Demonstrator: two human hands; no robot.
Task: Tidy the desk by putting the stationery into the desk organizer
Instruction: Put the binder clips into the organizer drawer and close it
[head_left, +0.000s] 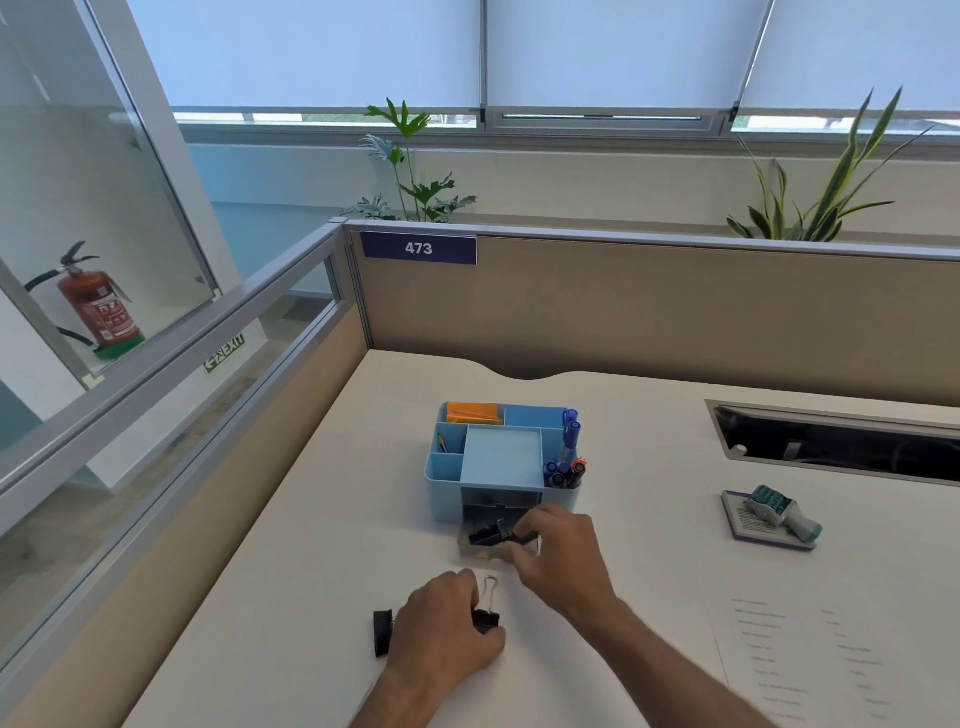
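Blue plastic desk organizer (501, 457) stands toward the middle of the tabletop (649, 467), nearer the rear edge than the front. Its clear drawer (496, 545) is pulled out toward the front edge and holds one black binder clip (485, 535). The right hand (558, 551) is at the drawer's right end, fingers pinched on a dark item there; whether that is the same clip or another cannot be determined.

The left hand (447, 623) rests nearer the front edge, curled down over a second black binder clip (488, 618), whose wire handle projects past the fingers. A third black binder clip (383, 633) lies just beside that hand's left side, on the tabletop.

Organizer contents, counted as visible: one orange pad (475, 414) in the rear left compartment; blue-capped markers (570, 431) in the right compartments, with one orange-tipped pen (579, 466) among them. Exact marker count unclear. The central tray appears unoccupied.

Toward the right edge: one stamp roller (782, 512) sitting on a purple-rimmed pad (753, 530). One printed sheet (810, 660) lies at the front right corner.
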